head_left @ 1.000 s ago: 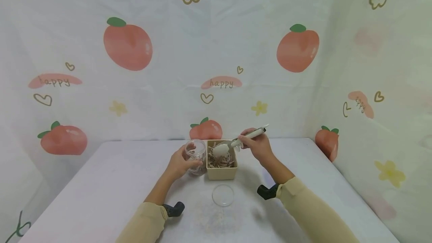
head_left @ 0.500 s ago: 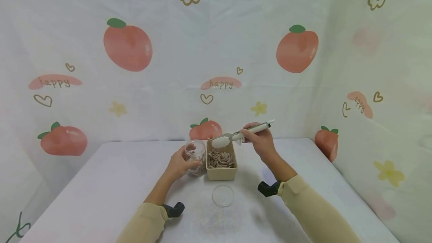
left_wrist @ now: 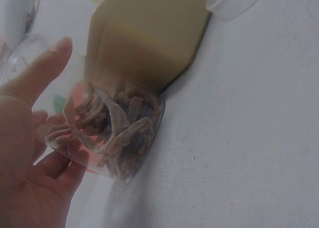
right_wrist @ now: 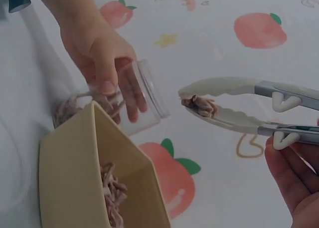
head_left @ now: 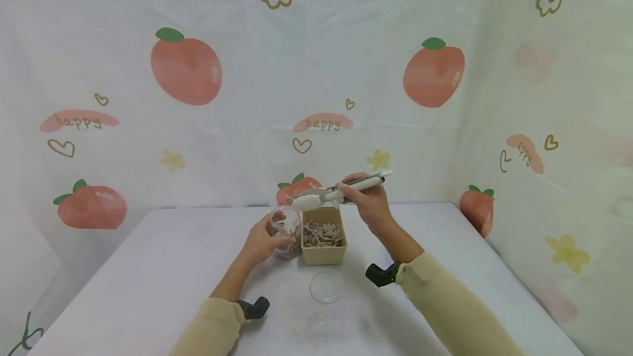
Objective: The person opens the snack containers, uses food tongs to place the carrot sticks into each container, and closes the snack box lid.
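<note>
My left hand (head_left: pixel 259 242) grips a clear jar (head_left: pixel 288 231) standing on the table; brownish dried strips (left_wrist: pixel 117 123) lie in its lower part. Right beside it, apparently touching, is a beige square box (head_left: pixel 323 257) with more of these strips (head_left: pixel 322 234) inside. With my right hand (head_left: pixel 370 202) I hold food tongs (head_left: pixel 307 202) with white scalloped heads, raised above the box and jar. In the right wrist view, a small clump of strips (right_wrist: pixel 202 107) is caught between the tong tips, just outside the jar's open mouth.
A round clear lid (head_left: pixel 326 287) lies flat on the white table (head_left: pixel 173 273) in front of the box. Behind and to the right hang cloth walls (head_left: pixel 376 59) printed with fruit. Dark wrist-worn devices (head_left: pixel 382 274) stick out by both sleeves.
My right hand has lifted the tongs out of the box with some strips and carried them left to above the jar. The left hand and jar have stayed in place.
</note>
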### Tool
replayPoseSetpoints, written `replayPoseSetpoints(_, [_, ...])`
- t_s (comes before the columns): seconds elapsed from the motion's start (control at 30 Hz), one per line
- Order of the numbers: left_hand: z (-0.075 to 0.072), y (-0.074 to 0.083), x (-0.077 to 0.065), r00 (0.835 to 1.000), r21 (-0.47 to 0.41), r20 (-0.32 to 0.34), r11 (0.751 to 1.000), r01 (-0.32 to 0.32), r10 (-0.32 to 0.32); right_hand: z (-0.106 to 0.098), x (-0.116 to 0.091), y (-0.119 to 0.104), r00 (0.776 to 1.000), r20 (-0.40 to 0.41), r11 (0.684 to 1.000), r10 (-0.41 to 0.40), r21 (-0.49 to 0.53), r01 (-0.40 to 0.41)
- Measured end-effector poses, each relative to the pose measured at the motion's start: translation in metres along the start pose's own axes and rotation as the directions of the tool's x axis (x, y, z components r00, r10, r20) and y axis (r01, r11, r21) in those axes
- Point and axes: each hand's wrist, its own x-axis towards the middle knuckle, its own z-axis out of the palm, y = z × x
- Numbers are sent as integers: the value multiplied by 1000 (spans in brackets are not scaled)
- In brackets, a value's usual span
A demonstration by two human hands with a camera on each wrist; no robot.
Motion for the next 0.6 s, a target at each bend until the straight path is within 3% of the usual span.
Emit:
replayPoseSetpoints(0.17, [2, -2, 0, 1000, -19, 4, 1000, 0, 0, 11, -1, 4, 999, 43, 1000, -7, -16, 8])
replayPoseSetpoints(0.4, [0, 0, 0, 1000, 21, -1, 1000, 23, -23, 17, -2, 7, 995, 91, 999, 42, -38, -39])
replayPoseSetpoints(0.6, [0, 0, 0, 1000, -7, -5, 1000, 25, -25, 20, -4, -4, 993, 100, 998, 61, -39, -58])
